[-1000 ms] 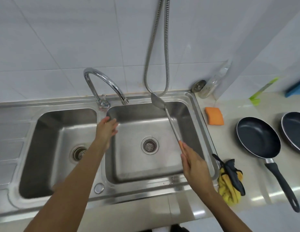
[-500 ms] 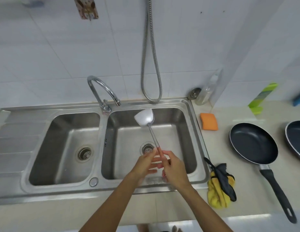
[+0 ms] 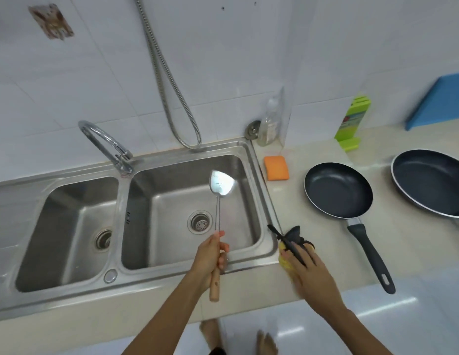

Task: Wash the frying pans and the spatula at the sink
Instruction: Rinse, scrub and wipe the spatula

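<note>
Left hand (image 3: 210,254) grips spatula (image 3: 221,187) — blade over sink (image 3: 172,242).

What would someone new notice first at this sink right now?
The left hand holds a metal spatula by its wooden handle, blade up over the right sink basin. The right hand rests on a yellow and black cloth at the counter edge, and two dark frying pans sit farther right.

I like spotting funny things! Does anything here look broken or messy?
Just one thing: a torn brownish patch high on the white wall above the sink. It looks like a ripped-off sticker. Nothing looks spilled.
</note>
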